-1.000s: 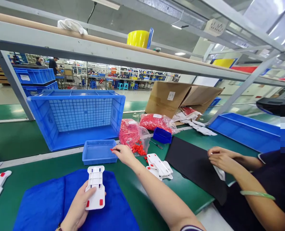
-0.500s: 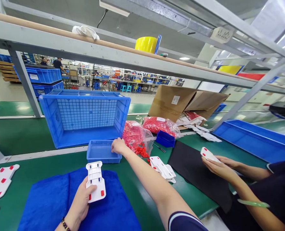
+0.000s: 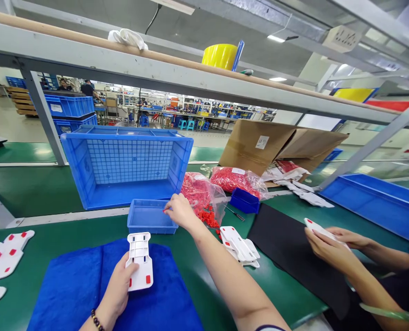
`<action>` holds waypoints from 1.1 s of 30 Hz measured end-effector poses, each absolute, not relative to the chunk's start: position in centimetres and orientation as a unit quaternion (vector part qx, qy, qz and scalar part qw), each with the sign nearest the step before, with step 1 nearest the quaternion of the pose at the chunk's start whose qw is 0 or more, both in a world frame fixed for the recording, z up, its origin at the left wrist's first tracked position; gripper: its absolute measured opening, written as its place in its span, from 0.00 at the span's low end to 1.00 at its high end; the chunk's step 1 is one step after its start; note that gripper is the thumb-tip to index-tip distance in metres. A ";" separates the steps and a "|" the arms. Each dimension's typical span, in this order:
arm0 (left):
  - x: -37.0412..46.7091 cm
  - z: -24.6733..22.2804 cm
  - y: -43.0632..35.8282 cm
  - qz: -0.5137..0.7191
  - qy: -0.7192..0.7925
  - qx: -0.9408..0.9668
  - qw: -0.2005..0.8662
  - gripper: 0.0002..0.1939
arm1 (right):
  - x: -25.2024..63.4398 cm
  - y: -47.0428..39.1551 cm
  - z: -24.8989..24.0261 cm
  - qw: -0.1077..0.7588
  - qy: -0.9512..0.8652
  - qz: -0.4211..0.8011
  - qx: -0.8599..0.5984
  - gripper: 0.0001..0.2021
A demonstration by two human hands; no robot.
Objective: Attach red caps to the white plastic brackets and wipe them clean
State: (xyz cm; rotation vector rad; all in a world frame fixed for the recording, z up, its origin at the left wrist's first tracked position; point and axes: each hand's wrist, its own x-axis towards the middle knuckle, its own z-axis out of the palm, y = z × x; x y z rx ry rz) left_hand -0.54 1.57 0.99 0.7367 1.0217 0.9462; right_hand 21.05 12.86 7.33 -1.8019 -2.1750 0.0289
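Note:
My left hand (image 3: 119, 285) is closed on a white plastic part (image 3: 140, 264) with red pads on its lower corners, above a blue cloth (image 3: 73, 285). My right hand (image 3: 181, 210) pinches a small red piece (image 3: 165, 210) over the right side of a shallow blue tray (image 3: 147, 215). Just right of that hand lie loose red pieces (image 3: 207, 217) in an open clear bag. More white parts with red pads rest in a stack (image 3: 239, 246) right of my right forearm and in a group (image 3: 6, 259) at the far left.
A large blue crate (image 3: 131, 193) lies on its side behind the tray. Bagged red pieces (image 3: 237, 179), a dark blue bin (image 3: 244, 201), a screwdriver (image 3: 237, 214) and a cardboard box (image 3: 249, 147) stand beyond. On the right, a person's hands (image 3: 331, 243) hold a white part above a black mat (image 3: 287, 248).
My right hand has lifted slightly from the tray, and a small red piece now shows at its fingertips. The view has turned a little. My left hand still holds the white part.

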 end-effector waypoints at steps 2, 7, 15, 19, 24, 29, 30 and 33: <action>-0.5 1.1 1.6 0.426 0.459 0.333 0.705 0.25 | 21.1 12.5 7.1 0.196 -0.762 0.011 -0.617 0.09; -0.1 1.5 1.5 0.445 0.470 0.325 0.690 0.25 | 20.8 12.2 5.9 0.184 -0.761 0.020 -0.622 0.08; 0.0 1.8 1.5 0.444 0.489 0.326 0.677 0.27 | 21.3 10.7 3.9 0.276 -0.709 0.060 -0.646 0.09; 0.1 1.5 1.4 0.434 0.500 0.364 0.654 0.26 | 20.3 6.8 2.5 0.490 -0.650 0.213 -0.540 0.08; 0.6 1.1 1.0 0.413 0.528 0.415 0.615 0.27 | 18.5 3.1 0.2 0.548 -0.510 0.457 -0.480 0.07; 0.9 1.1 0.9 0.411 0.537 0.416 0.608 0.30 | 18.7 3.2 -0.9 0.543 -0.415 0.547 -0.484 0.10; 0.9 1.2 0.9 0.410 0.539 0.410 0.611 0.31 | 19.0 3.3 -0.9 0.549 -0.404 0.551 -0.482 0.11; 0.9 1.5 1.1 0.410 0.534 0.382 0.633 0.33 | 19.6 3.7 -0.9 0.556 -0.375 0.571 -0.474 0.11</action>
